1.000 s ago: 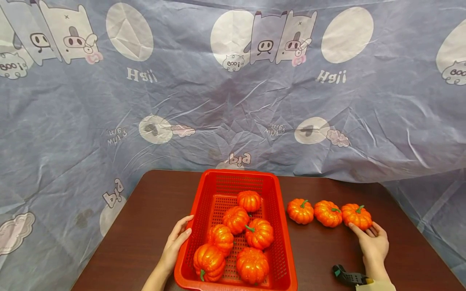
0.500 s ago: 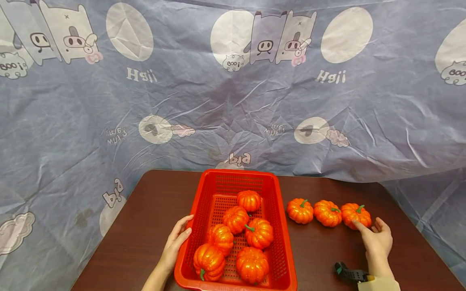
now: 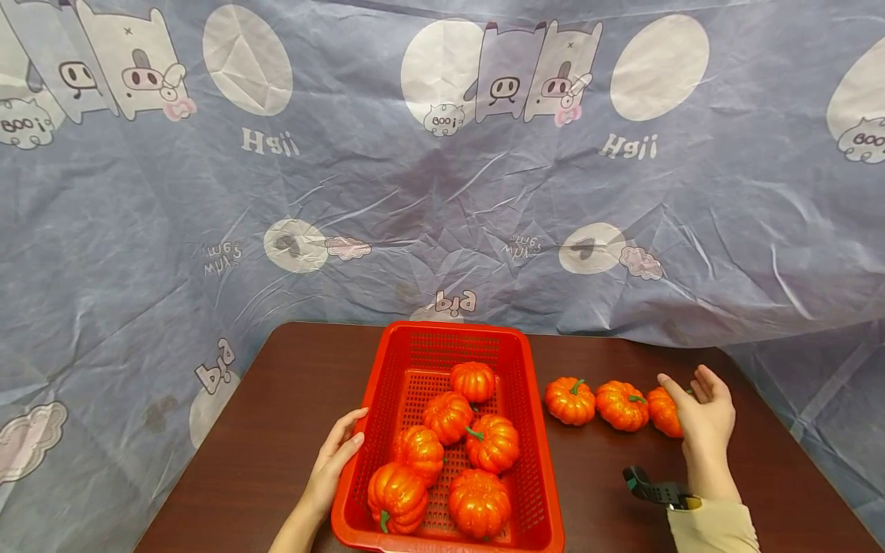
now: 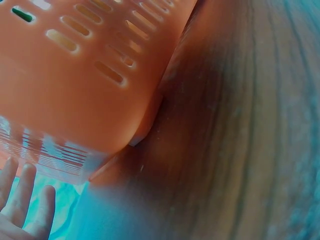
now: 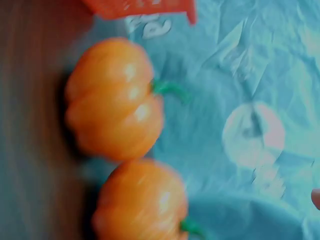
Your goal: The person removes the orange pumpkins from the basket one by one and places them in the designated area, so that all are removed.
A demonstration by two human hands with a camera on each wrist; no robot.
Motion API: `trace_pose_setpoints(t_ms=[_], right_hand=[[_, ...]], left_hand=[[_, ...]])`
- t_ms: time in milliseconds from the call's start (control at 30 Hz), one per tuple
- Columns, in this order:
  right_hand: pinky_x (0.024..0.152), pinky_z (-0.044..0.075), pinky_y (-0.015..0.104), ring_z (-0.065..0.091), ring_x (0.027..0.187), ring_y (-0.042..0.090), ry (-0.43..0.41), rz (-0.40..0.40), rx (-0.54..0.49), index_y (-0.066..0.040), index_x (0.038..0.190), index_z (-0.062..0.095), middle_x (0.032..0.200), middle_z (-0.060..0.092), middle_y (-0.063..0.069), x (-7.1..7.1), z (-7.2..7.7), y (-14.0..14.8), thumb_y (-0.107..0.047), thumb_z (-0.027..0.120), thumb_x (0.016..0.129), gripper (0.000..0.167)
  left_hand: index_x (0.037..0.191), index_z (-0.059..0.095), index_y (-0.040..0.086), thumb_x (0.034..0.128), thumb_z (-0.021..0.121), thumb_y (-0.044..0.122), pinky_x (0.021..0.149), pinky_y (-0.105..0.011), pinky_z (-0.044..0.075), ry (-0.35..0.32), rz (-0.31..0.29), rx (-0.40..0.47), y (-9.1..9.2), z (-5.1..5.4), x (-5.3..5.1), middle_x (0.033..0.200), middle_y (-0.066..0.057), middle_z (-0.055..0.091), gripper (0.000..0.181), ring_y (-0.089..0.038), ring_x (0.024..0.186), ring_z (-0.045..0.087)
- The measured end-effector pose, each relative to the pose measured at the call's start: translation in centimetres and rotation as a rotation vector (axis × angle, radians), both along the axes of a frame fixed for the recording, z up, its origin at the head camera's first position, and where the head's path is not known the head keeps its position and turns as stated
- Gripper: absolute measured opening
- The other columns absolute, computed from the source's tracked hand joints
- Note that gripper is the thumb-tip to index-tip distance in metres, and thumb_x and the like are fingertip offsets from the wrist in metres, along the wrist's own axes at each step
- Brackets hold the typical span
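Note:
A red plastic basket [image 3: 541, 430] stands on the table, with several glossy orange toy pumpkins [image 3: 480, 504] inside. My left hand [image 3: 328, 468] touches the basket's left rim; in the left wrist view its fingers [image 4: 24, 192] look straight and spread beside the perforated wall. Three more pumpkins with green stems form a row right of the basket: a left one [image 3: 570, 401], a middle one [image 3: 622, 405] and a right one [image 3: 665, 412]. My right hand [image 3: 707, 422], fingers loosely spread and holding nothing, is raised in front of the right pumpkin and partly hides it.
The dark brown table [image 3: 311, 369] ends at a grey-blue cloth [image 3: 442, 184] printed with cartoon pigs, which hangs behind and at the sides. A black strap-like device [image 3: 657, 488] sits at the right wrist.
My right hand has let go of the right pumpkin and risen, its fingers now spread apart. That pumpkin stays in the row. The left hand and the basket have not moved.

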State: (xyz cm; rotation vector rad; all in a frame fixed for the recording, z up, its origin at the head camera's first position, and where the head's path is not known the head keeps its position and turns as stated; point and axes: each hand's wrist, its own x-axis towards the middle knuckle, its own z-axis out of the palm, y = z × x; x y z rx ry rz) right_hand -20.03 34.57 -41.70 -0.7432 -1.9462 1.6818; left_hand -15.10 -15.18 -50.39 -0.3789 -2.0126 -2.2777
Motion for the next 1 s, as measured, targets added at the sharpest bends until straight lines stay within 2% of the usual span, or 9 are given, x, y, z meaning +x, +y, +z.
trace_pose_setpoints(t_ms=[133,367,567,800,1000], right_hand=[[0.108,0.025,0.030,0.030,0.135,0.016,0.015,0.055,0.001,-0.015,0.147,0.032,0.148,0.033,0.003,-0.3,1.6,-1.7,-0.024,0.072,0.083,0.076],[0.096,0.036,0.014,0.037,0.131,0.015,0.052,0.161,-0.051,-0.016,0.145,0.035,0.145,0.038,0.001,-0.7,3.6,-4.5,-0.023,0.075,0.081,0.076],[0.097,0.036,0.016,0.039,0.130,0.016,0.082,0.291,-0.096,-0.015,0.145,0.034,0.144,0.039,0.001,-0.6,5.1,-6.8,-0.021,0.074,0.082,0.075],[0.091,0.040,0.014,0.047,0.119,0.010,0.140,0.442,-0.051,-0.007,0.143,0.036,0.135,0.044,0.002,-0.4,6.1,-10.0,-0.018,0.072,0.084,0.070],[0.086,0.041,0.012,0.043,0.126,0.022,0.165,0.569,0.001,-0.005,0.143,0.035,0.136,0.043,0.006,-0.4,6.4,-12.5,-0.020,0.071,0.085,0.069]], left_hand=[[0.136,0.040,0.005,0.0981,0.042,0.012,0.088,-0.029,0.045,-0.012,-0.009,0.006,0.0,0.0,0.0,0.138,-0.018,0.038,0.039,-0.016,0.114,0.049],[0.137,0.040,0.007,0.0985,0.042,0.013,0.088,-0.032,0.046,-0.029,-0.026,0.006,-0.1,0.0,-0.1,0.137,-0.018,0.038,0.039,-0.021,0.113,0.049],[0.137,0.040,0.008,0.0983,0.042,0.014,0.088,-0.032,0.046,-0.029,-0.017,-0.006,-0.2,0.0,-0.1,0.138,-0.017,0.037,0.039,-0.020,0.113,0.049],[0.136,0.042,0.007,0.0979,0.043,0.013,0.089,-0.028,0.044,-0.023,0.008,-0.012,-0.1,0.0,-0.1,0.141,-0.015,0.036,0.039,-0.013,0.117,0.046],[0.136,0.041,0.007,0.0981,0.042,0.013,0.090,-0.027,0.043,-0.021,0.012,-0.020,0.0,0.0,-0.1,0.142,-0.015,0.035,0.039,-0.012,0.119,0.045]])
